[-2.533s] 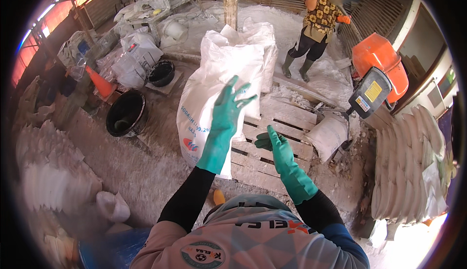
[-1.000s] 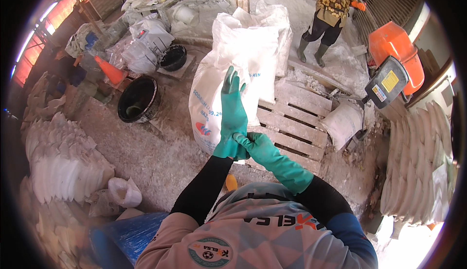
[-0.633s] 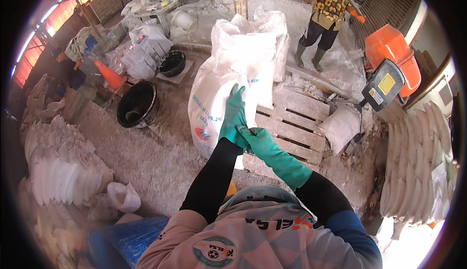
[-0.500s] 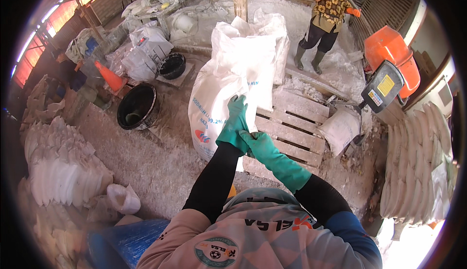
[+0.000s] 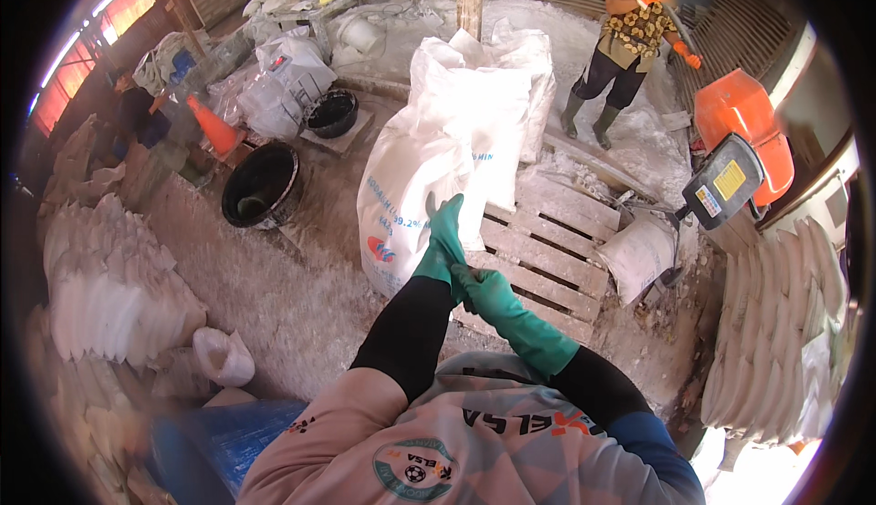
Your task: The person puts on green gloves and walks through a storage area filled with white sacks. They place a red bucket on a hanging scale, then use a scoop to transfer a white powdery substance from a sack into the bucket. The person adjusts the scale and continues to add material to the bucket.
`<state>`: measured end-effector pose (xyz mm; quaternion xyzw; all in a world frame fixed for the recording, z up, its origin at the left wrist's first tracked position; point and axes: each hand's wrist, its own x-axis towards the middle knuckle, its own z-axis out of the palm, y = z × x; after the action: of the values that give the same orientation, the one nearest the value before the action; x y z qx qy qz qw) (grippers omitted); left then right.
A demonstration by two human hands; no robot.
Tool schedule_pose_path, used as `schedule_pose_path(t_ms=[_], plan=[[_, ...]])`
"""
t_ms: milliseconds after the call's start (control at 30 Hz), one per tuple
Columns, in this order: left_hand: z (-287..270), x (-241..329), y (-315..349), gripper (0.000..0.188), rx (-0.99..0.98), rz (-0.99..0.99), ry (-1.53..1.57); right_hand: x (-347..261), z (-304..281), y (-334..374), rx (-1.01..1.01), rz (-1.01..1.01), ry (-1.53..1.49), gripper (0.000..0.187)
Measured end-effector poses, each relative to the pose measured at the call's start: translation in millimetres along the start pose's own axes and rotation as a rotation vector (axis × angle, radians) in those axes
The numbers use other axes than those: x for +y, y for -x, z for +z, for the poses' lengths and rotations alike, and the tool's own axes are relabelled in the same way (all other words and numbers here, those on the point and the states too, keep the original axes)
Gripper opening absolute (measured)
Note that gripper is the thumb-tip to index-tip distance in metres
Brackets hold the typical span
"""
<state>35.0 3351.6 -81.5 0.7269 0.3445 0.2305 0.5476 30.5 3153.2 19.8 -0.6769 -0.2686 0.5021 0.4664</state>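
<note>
Both of my hands wear green rubber gloves over black sleeves. Stretched out in front of a large white bulk bag (image 5: 397, 199), my left hand (image 5: 445, 227) has straight fingers and holds nothing. My right hand (image 5: 491, 293) is closed on the wrist part of the left rubber glove (image 5: 434, 266), its fingertips gripping the glove's edge. The bag stands upright, bears blue print and a red mark, and looks overexposed on top. Whether my left fingers touch it, I cannot tell.
A wooden pallet (image 5: 538, 254), a white sack (image 5: 639, 254) and an orange tub (image 5: 741, 117) with a grey panel lie rightward. At left are a black tub (image 5: 294, 181), an orange cone (image 5: 212, 126) and stacked sacks (image 5: 114, 295). A co-worker (image 5: 630, 49) stands behind, holding a pole.
My left hand has turned, its fingers now closer together, while my right hand keeps hold of the glove's wrist part. The co-worker's gloved hand and pole have come lower.
</note>
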Motion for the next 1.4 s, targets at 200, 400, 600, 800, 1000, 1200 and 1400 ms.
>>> schedule_pose_path(t_ms=[200,400,600,800,1000,1200,1400], plan=[[-16.4,22.3,4.1,0.058,0.111,-0.327,0.238,-14.8,-13.6,-5.3,0.148,0.085,-0.053,0.062],[-33.4,33.5,30.8,0.045,0.026,-0.123,-0.352,-19.8,-20.8,-11.5,0.07,0.026,0.034,0.07],[-22.3,5.8,92.1,0.019,-0.307,0.124,0.428,8.3,12.8,-39.6,0.037,0.116,0.081,0.061],[-44.5,-4.6,121.1,0.033,-0.248,0.264,0.088,40.1,22.0,-50.4,-0.089,0.05,-0.225,0.026],[-45.0,-5.6,128.9,0.051,-0.219,0.328,0.069,33.1,18.9,-46.0,-0.326,0.211,-0.184,0.026],[-44.2,-3.7,131.1,0.04,-0.251,0.287,0.036,16.4,21.4,-37.6,-0.311,0.162,-0.075,0.034],[-39.9,-3.0,129.1,0.033,-0.27,0.252,0.002,16.5,11.3,-29.1,-0.418,0.127,-0.254,0.036]])
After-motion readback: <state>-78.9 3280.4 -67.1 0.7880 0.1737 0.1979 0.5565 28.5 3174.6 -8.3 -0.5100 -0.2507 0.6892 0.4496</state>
